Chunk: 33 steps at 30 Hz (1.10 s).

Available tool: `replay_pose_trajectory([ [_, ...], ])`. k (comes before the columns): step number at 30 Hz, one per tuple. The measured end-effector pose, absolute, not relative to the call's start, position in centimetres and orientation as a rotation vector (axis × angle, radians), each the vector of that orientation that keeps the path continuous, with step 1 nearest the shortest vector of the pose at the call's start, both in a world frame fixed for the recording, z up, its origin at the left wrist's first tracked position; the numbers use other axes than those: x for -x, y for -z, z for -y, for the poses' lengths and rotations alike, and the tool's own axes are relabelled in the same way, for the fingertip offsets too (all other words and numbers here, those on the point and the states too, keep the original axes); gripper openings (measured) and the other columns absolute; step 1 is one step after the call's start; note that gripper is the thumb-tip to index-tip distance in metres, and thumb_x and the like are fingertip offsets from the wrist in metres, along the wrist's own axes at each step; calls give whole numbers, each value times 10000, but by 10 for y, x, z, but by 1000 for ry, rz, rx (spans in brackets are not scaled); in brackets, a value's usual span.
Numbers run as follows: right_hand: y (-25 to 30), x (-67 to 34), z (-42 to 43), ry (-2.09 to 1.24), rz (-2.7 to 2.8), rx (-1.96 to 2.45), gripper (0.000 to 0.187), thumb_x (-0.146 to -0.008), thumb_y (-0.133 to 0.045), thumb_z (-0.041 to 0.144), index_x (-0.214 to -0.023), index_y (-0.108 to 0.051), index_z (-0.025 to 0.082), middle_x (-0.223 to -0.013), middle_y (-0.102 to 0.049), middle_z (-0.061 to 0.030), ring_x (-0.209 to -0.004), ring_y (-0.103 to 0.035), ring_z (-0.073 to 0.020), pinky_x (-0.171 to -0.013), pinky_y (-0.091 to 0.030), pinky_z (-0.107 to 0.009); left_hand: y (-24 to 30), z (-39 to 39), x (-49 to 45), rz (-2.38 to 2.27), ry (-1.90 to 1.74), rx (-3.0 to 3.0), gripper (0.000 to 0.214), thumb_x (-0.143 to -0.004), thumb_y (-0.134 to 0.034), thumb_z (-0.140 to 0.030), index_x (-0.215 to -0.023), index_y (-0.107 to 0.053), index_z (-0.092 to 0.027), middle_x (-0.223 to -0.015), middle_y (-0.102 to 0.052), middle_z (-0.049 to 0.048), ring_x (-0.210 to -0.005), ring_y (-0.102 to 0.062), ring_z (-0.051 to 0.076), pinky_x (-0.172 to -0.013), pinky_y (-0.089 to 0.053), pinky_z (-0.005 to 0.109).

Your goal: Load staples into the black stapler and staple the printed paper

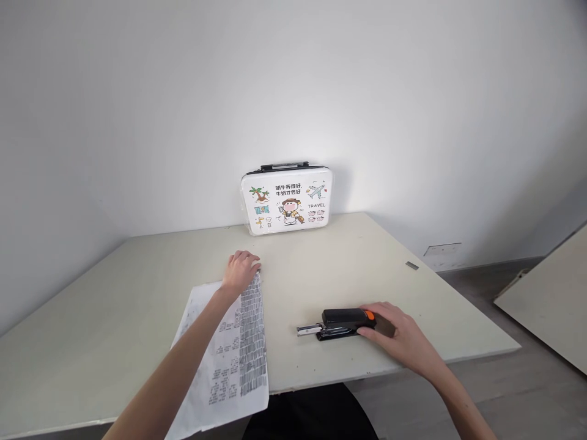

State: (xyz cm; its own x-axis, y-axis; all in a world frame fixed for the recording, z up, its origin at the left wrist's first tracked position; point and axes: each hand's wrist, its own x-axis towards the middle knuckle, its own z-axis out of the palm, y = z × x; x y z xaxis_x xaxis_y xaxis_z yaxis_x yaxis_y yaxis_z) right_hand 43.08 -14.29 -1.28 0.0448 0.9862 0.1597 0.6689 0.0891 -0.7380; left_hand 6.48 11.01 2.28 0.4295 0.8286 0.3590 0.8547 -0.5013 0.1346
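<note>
A black stapler [346,322] with an orange patch at its rear lies on the table's right side, its silver staple tray [310,330] sticking out to the left. My right hand [401,335] grips the rear end of it between thumb and fingers. Printed paper sheets [254,348] lie at the front, hanging slightly over the near edge. At their top right corner is my left hand [241,271], fingers bent and thumb close to the forefinger. Something small and dark shows by those fingertips, too small to make out. My left forearm covers part of the sheets.
A white case [288,201] with cartoon prints and a black handle stands against the wall at the back. A short strip of staples [411,265] lies near the right edge of the pale table [137,305]. A white panel [550,299] stands beyond, right.
</note>
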Motion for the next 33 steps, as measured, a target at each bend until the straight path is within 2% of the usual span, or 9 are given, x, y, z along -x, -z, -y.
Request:
replay_pose_trajectory([
  [5, 15, -432, 143, -607, 1693, 1649, 379, -921, -638, 599, -1200, -697, 350, -1263, -710, -42, -1201, -619, -304, -982, -538, -445, -21, -111, -68, 1540, 594, 2635, 203, -920, -585, -318, -893, -777, -255, -1068, -742, 106, -1153, -591, 344, -991, -461, 493],
  [12, 15, -432, 143, -612, 1694, 1647, 396, -921, -623, 608, -1208, -696, 345, -1270, -709, -54, -1206, -616, -319, -957, -552, -452, -19, -118, -59, 1524, 639, 2727, 235, -947, -571, -387, -898, -778, -289, -1071, -753, 75, -1133, -604, 308, -986, -481, 447],
  [16, 13, -431, 143, -581, 1691, 1660, 385, -919, -633, 614, -1199, -701, 359, -1258, -716, -37, -1195, -627, -302, -958, -555, -437, -24, -119, -43, 1425, 619, 2835, 222, -940, -587, -426, -966, -775, -310, -1128, -752, 44, -1181, -600, 274, -1032, -466, 415],
  [25, 16, -433, 143, -583, 1701, 1651, 389, -925, -627, 614, -1206, -698, 354, -1260, -716, -37, -1187, -641, -301, -967, -558, -440, -23, -116, -49, 1395, 650, 2849, 282, -965, -562, -483, -890, -721, -263, -1055, -749, 79, -1158, -612, 290, -1024, -463, 445],
  [29, 16, -433, 143, -617, 1694, 1653, 399, -925, -625, 622, -1215, -686, 355, -1272, -708, -46, -1208, -624, -312, -945, -563, -442, -27, -112, -56, 1411, 698, 2826, 341, -1004, -494, -505, -936, -709, -249, -1015, -750, 92, -1096, -638, 297, -1019, -460, 461],
  [33, 16, -432, 143, -598, 1697, 1661, 373, -928, -633, 607, -1205, -686, 363, -1271, -708, -28, -1215, -619, -296, -971, -547, -430, -37, -103, -62, 1427, 780, 2806, 395, -1043, -406, -492, -1075, -701, -231, -1040, -738, 101, -1031, -657, 289, -970, -494, 451],
])
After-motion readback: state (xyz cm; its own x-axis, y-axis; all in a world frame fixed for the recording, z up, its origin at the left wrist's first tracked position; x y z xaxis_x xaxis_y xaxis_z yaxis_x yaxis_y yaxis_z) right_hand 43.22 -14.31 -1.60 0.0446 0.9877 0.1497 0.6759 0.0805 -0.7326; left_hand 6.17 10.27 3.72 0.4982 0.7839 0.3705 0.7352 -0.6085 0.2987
